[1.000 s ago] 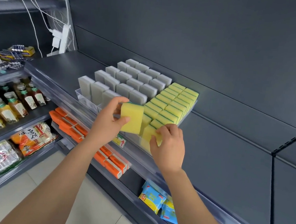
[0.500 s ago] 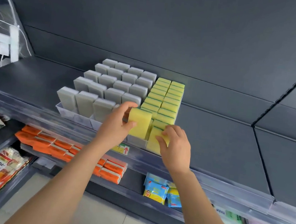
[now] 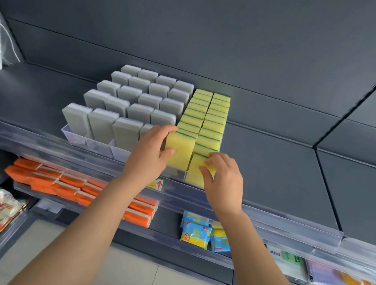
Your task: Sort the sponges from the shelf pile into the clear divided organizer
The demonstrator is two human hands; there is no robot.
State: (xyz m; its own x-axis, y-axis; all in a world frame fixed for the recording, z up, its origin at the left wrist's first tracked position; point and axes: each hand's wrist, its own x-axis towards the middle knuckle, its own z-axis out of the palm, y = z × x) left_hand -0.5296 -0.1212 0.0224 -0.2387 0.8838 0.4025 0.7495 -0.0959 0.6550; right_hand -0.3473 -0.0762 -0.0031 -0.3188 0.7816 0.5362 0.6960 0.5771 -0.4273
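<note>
Clerk: Concealment first. What can't be read?

Checker: Clear divided plastic organizer [image 3: 74, 135], on dark grey metal shelf [image 3: 272, 165]. Its front wall shows plainly at the left only. The right part sits behind both hands and the clear plastic shelf-edge strip [image 3: 278, 223]. The fourth grey sponge of the front row is mostly hidden by the left hand [image 3: 151, 154]. Below are orange flat packs [image 3: 62, 182] and blue and yellow packets [image 3: 196, 232], their print too small to read. Goods at the lower right are blurred and cut off by the frame.

Clerk: Stock in the organizer?

Checker: Grey rectangular sponges [image 3: 137, 111], upright, four columns on the left. Yellow sponges with green scouring backs [image 3: 216, 113], on edge, two columns on the right, packed touching.

Clerk: Hands?

Checker: Left hand, forearm rising from the lower frame. The thumb lies on the front face and the fingers curl over the top of the yellow foam sponge block [image 3: 180, 149], gripping it. The block stands upright at the front of the left yellow column. Its lower edge is behind the organizer wall, so whether it rests on the bottom cannot be told. Right hand [image 3: 222, 180], fingertips hooked on the top edge of the front yellow sponge of the right column [image 3: 196, 167], thumb against its front face, pinching it. That sponge is in the front compartment, its top lower than the neighbouring block's.
</note>
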